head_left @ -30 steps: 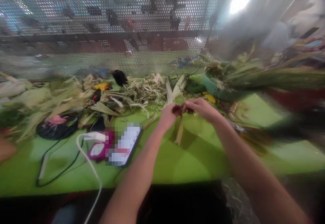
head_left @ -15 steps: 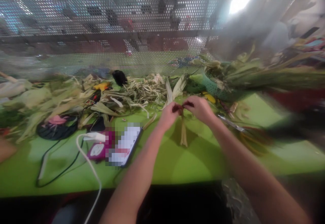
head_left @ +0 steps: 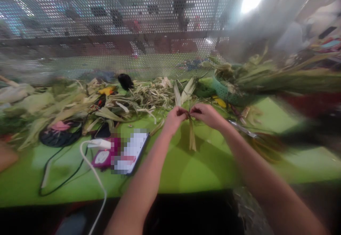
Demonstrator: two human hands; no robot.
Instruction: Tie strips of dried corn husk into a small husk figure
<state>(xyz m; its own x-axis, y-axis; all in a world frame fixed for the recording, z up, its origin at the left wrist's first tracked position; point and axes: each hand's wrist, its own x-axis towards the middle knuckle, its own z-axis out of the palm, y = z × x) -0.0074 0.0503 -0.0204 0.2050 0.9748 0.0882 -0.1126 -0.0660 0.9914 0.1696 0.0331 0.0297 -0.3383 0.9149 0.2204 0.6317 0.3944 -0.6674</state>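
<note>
Both of my hands meet above the green table (head_left: 186,171), just in front of a heap of dry corn husks (head_left: 144,98). My left hand (head_left: 174,119) and my right hand (head_left: 207,115) each pinch the top of a small bundle of husk strips (head_left: 191,137), which hangs down from my fingers to the table. The fingers of both hands are closed tight round the bundle's upper end.
A phone (head_left: 131,151) with a white cable (head_left: 93,178) and a pink case lies left of my arms. A black cord (head_left: 57,178) loops at the left. A green mesh basket (head_left: 226,93) of husks sits at the right, and a perforated metal screen (head_left: 133,25) stands behind.
My hands have stayed together at the bundle's top, shifting slightly. The hanging husk strips have swung from a slant to nearly straight down.
</note>
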